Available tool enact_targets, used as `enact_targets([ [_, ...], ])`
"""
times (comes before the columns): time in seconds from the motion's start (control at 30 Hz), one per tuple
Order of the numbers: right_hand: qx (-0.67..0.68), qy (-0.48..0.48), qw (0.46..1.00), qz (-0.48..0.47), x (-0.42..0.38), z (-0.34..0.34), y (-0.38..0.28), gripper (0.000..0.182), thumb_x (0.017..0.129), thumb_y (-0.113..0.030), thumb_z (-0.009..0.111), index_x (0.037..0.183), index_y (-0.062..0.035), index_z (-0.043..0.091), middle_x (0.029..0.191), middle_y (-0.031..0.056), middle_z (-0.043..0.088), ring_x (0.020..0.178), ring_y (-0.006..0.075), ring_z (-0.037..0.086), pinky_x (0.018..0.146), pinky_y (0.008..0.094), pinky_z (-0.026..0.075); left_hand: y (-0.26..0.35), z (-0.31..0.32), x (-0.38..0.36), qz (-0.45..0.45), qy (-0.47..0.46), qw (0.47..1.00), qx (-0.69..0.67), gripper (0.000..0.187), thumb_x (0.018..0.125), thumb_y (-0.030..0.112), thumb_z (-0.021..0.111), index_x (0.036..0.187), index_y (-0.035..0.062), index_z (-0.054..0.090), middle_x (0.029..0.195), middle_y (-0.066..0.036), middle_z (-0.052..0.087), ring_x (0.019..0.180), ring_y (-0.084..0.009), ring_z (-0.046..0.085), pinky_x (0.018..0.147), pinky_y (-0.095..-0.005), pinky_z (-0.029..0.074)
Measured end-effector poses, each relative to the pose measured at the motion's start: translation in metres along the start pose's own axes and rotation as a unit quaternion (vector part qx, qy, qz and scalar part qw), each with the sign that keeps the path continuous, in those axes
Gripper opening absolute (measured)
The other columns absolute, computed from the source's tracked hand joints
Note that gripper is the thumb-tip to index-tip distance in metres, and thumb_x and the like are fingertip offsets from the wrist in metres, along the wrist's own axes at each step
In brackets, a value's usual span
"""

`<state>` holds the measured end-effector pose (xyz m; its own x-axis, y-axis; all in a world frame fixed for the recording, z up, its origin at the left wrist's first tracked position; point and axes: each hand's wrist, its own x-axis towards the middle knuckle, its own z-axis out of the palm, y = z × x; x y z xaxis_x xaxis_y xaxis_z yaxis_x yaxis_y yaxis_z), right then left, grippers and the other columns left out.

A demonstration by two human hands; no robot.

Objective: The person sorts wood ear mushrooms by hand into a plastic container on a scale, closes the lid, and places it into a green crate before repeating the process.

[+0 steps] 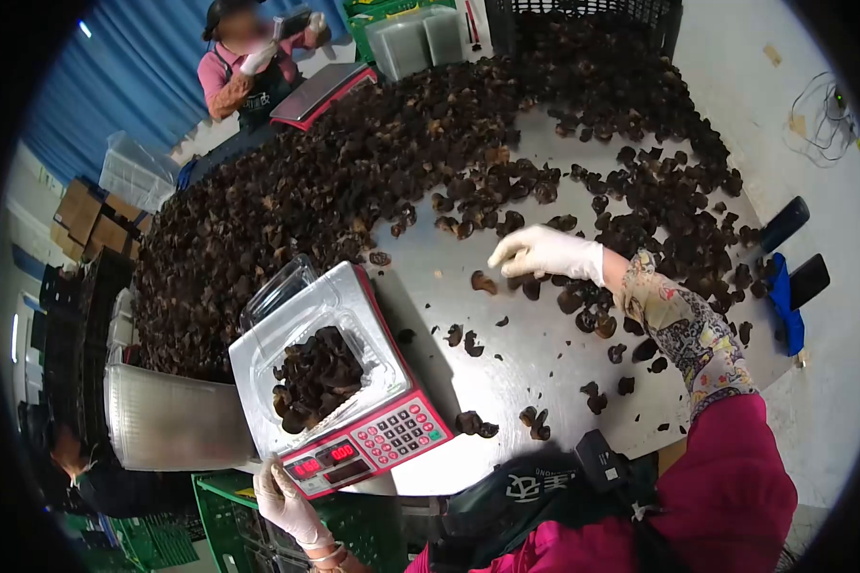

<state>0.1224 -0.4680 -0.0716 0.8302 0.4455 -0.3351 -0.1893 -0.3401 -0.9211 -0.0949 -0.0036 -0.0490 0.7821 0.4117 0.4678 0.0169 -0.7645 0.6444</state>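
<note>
My gloved right hand (543, 254) reaches over the metal table, fingers stretched and slightly bent, with no piece visible in them. Just below its fingertips lies one dark curled wood ear mushroom (483, 283). At the front left corner of the red and white digital scale (406, 435) is my gloved left hand (289, 501), fingers partly extended against the edge. On the scale sits a clear plastic box (377, 334) with its lid folded back, holding a heap of dried wood ear mushrooms (320, 377). The scale's red digits are lit.
A large mushroom pile (258, 220) spreads across the table (468, 382). Stacked clear boxes (177, 420) stand left of the scale. Phones (809, 280) stand at the right edge. Across the table, a co-worker (248, 72) in gloves sits near another scale (323, 94). A black crate (674, 29) stands behind.
</note>
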Motion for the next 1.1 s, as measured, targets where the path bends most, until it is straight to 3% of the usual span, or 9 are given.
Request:
enact_targets([
  [0.27,-0.37,0.226,0.897,-0.088,0.054,-0.012,0.073,0.017,0.077,-0.007,0.068,0.091,-0.0019,0.062,0.086,0.0156,0.063,0.084,0.0376,0.06,0.077,0.0388,0.049,0.012,-0.001,-0.002,0.025,-0.013,0.999,0.034,0.013,0.092,0.003,0.056,0.1,-0.0052,0.063,0.091,-0.011,0.063,0.081,-0.0184,0.061,0.076,-0.0288,0.05],
  [0.37,-0.396,0.193,0.896,-0.057,0.048,-0.013,0.054,0.015,0.079,-0.011,0.068,0.088,-0.0018,0.06,0.08,0.0105,0.063,0.074,0.0285,0.061,0.067,0.0368,0.048,0.005,-0.002,-0.003,0.015,0.004,1.0,0.018,0.013,0.092,0.003,0.056,0.1,-0.0049,0.063,0.09,-0.01,0.064,0.081,-0.0178,0.06,0.075,-0.0287,0.049],
  [0.53,0.186,0.024,0.982,-0.021,0.004,-0.014,-0.004,0.014,0.083,-0.018,0.069,0.082,-0.0073,0.06,0.075,-0.0023,0.058,0.069,0.0065,0.053,0.051,0.0242,0.038,-0.005,0.0,-0.004,0.011,0.005,1.0,0.018,0.011,0.091,0.002,0.057,0.098,-0.0047,0.063,0.088,-0.01,0.063,0.078,-0.0166,0.059,0.073,-0.0284,0.049],
  [0.6,0.2,-0.028,0.979,0.041,-0.009,0.005,-0.003,0.012,0.083,-0.016,0.068,0.084,-0.0067,0.061,0.076,-0.0018,0.06,0.072,0.0059,0.055,0.052,0.0237,0.041,-0.003,0.003,-0.004,0.026,0.005,0.999,0.028,0.011,0.091,0.002,0.058,0.097,-0.0046,0.063,0.086,-0.009,0.063,0.077,-0.0162,0.058,0.072,-0.0283,0.048],
  [0.67,-0.444,0.026,0.887,-0.122,0.009,0.019,0.057,0.01,0.086,-0.009,0.063,0.092,-0.0019,0.062,0.078,0.0025,0.062,0.066,0.0092,0.058,0.061,0.0268,0.047,0.004,0.002,-0.002,0.039,-0.006,0.997,0.059,0.011,0.09,0.002,0.058,0.098,-0.0044,0.064,0.085,-0.01,0.062,0.076,-0.017,0.058,0.07,-0.0275,0.049],
  [0.73,-0.114,0.025,0.993,-0.001,0.002,0.028,0.01,0.016,0.086,-0.01,0.064,0.099,-0.0002,0.061,0.076,0.0043,0.062,0.061,0.0107,0.056,0.063,0.0272,0.046,0.006,0.002,-0.001,0.014,0.006,0.999,0.048,0.011,0.09,0.002,0.059,0.098,-0.0041,0.064,0.085,-0.01,0.062,0.076,-0.0176,0.059,0.069,-0.0277,0.049],
  [0.83,-0.066,0.084,0.993,-0.049,0.037,0.012,0.0,0.033,0.088,-0.009,0.063,0.12,-0.0028,0.057,0.073,0.0037,0.059,0.059,0.01,0.051,0.059,0.0264,0.044,-0.01,0.002,-0.004,0.019,0.02,0.999,0.03,0.011,0.09,0.002,0.058,0.097,-0.0042,0.064,0.085,-0.011,0.062,0.076,-0.0188,0.059,0.07,-0.0291,0.049],
  [0.97,-0.071,0.149,0.986,-0.001,0.088,0.002,0.001,0.05,0.09,-0.005,0.058,0.138,-0.0096,0.045,0.117,0.0168,0.061,0.08,0.0186,0.06,0.076,0.0339,0.049,-0.001,0.002,0.001,0.027,0.013,0.999,0.034,0.011,0.09,0.002,0.059,0.097,-0.0041,0.064,0.085,-0.011,0.063,0.076,-0.0207,0.059,0.071,-0.0302,0.049],
  [1.1,-0.322,0.2,0.917,-0.125,0.137,-0.006,0.043,0.014,0.083,-0.008,0.063,0.096,-0.0026,0.065,0.09,0.0178,0.066,0.083,0.0386,0.062,0.074,0.0403,0.049,-0.008,-0.001,-0.003,0.015,0.006,0.999,0.051,0.011,0.09,0.002,0.058,0.097,-0.0041,0.064,0.087,-0.012,0.063,0.078,-0.0212,0.06,0.072,-0.0304,0.049],
])
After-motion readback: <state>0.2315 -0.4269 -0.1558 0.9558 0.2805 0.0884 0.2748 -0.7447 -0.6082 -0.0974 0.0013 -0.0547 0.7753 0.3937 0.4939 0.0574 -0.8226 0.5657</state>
